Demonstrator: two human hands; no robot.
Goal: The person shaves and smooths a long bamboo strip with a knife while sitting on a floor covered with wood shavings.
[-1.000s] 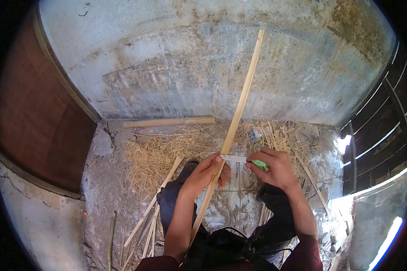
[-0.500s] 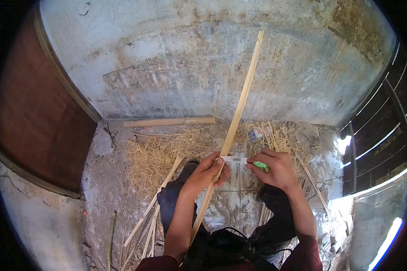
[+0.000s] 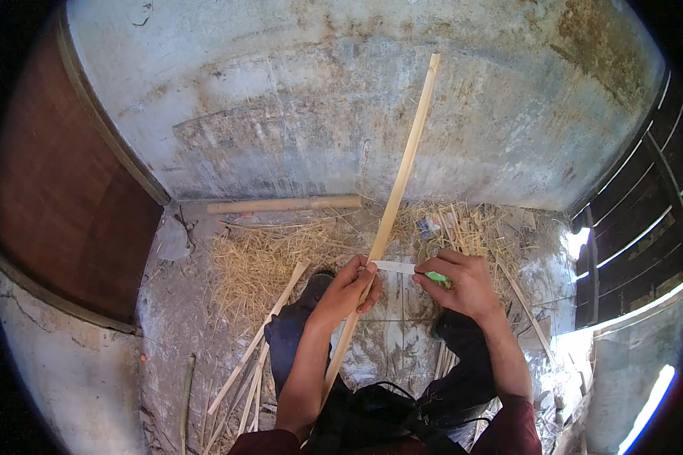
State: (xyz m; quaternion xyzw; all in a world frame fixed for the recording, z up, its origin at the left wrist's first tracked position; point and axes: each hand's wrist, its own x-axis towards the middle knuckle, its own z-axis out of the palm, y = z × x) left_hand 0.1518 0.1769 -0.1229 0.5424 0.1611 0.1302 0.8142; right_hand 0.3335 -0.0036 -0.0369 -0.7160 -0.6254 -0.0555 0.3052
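A long pale bamboo strip [image 3: 404,168] slants up and away from my lap, its far end in front of the wall. My left hand [image 3: 344,292] is closed around it near the middle, thumb on top. In my right hand [image 3: 463,282] is a knife [image 3: 397,267] with a green handle, the fingers wrapped round that handle. The blade lies across the strip, its tip end right at my left thumb. Where exactly the edge meets the bamboo is too small to tell.
Heaps of curly shavings [image 3: 262,265] cover the floor at left, with more shavings [image 3: 470,231] at right. A bamboo pole [image 3: 284,205] lies along the wall's foot. Several cut strips [image 3: 259,341] lie beside my left leg. A brown door panel [image 3: 76,189] stands left, dark slats [image 3: 637,220] right.
The bamboo strip's far end has shifted very slightly left. Both hands and the knife stay in nearly the same place.
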